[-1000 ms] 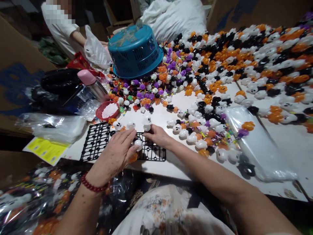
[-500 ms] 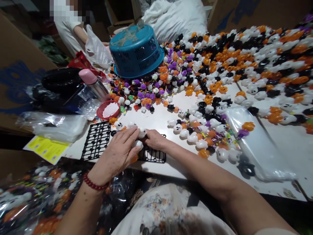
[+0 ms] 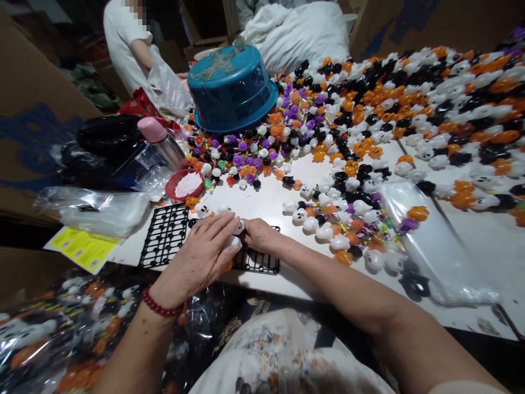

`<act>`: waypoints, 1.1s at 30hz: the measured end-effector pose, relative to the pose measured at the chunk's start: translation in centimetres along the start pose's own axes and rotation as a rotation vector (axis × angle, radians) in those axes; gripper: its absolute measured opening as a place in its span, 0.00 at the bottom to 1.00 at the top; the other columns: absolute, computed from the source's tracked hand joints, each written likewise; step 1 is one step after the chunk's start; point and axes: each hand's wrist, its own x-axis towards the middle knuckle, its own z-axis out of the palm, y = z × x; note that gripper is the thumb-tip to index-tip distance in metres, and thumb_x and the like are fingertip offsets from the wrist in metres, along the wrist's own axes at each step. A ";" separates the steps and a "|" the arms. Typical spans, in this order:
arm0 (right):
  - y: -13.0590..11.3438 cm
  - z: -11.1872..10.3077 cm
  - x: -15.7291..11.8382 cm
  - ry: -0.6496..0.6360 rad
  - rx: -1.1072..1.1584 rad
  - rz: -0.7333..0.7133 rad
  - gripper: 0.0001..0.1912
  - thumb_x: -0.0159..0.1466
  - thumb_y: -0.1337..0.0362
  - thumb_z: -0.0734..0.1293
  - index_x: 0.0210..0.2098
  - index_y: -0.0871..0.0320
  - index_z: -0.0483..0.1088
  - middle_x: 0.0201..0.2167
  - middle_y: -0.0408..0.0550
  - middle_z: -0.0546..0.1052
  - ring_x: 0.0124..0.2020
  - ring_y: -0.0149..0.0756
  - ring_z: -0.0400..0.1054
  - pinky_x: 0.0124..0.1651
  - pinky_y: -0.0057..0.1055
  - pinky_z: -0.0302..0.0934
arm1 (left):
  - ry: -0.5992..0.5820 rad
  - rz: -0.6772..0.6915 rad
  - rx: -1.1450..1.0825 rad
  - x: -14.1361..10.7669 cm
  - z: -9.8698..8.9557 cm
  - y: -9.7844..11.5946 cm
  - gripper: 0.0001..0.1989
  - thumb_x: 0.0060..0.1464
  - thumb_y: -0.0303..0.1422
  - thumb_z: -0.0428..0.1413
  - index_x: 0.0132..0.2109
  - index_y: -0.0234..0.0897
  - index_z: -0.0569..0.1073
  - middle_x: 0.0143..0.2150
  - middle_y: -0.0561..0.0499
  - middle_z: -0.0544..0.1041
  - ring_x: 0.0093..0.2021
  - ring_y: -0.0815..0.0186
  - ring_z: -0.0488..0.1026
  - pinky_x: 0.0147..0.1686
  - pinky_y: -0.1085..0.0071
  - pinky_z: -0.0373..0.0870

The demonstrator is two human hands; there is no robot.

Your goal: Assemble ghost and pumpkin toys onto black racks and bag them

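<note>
My left hand [image 3: 205,243], with a dark red bead bracelet [image 3: 161,305] at the wrist, is bent over a cluster of small plastic figures. A white ghost figure [image 3: 234,241] shows between its thumb and fingers, with some orange below. Beyond the knuckles lie a white figure with a black face [image 3: 202,209] and an orange one [image 3: 192,202]. Close on the right, my right hand [image 3: 259,235] is closed, its fingertips hidden behind the figures. Under and beside the hands are a black plastic grid [image 3: 164,235] and a second black grid [image 3: 262,261].
Heaps of orange, black and white figures [image 3: 381,98] cover the table's back and right. An upturned blue basket [image 3: 232,90], red dish of white bits [image 3: 187,185], pink-capped flask [image 3: 164,139] and clear plastic bags [image 3: 438,246] stand around. A person [image 3: 127,54] is at the back left.
Both hands keep almost the same pose on the figures. The whole view has shifted slightly. At the back, the person has moved a little to the right.
</note>
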 end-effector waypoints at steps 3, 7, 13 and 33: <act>0.1 -0.2 0.3 -0.019 0.024 0.010 0.13 0.63 0.68 0.63 0.47 0.58 0.72 0.40 0.49 0.80 0.40 0.38 0.72 0.40 0.27 0.58 | -0.012 -0.013 -0.019 0.2 0.0 0.0 0.23 0.67 0.39 0.45 0.65 0.35 0.61 0.65 0.41 0.65 0.66 0.57 0.60 0.64 0.55 0.56; -0.2 -0.5 0.5 -0.074 -0.046 0.030 0.14 0.61 0.70 0.63 0.46 0.58 0.74 0.39 0.50 0.81 0.39 0.39 0.72 0.38 0.28 0.58 | -0.028 -0.031 -0.042 0.4 0.1 -0.2 0.23 0.67 0.40 0.42 0.64 0.34 0.62 0.63 0.41 0.68 0.64 0.58 0.62 0.63 0.55 0.57; -0.3 0.1 0.5 -0.044 -0.082 -0.065 0.15 0.63 0.72 0.62 0.46 0.59 0.74 0.39 0.52 0.81 0.39 0.39 0.72 0.40 0.28 0.58 | -0.046 -0.051 -0.009 0.5 0.4 -0.6 0.26 0.68 0.44 0.40 0.63 0.34 0.64 0.64 0.40 0.68 0.64 0.55 0.62 0.63 0.54 0.57; 8.5 -12.2 -5.8 0.023 -0.832 0.350 0.14 0.65 0.71 0.61 0.45 0.59 0.75 0.47 0.61 0.72 0.51 0.51 0.60 0.45 0.37 0.55 | -0.002 -0.040 -0.006 1.8 0.2 -0.3 0.26 0.68 0.44 0.38 0.62 0.36 0.67 0.60 0.42 0.72 0.61 0.55 0.66 0.62 0.51 0.59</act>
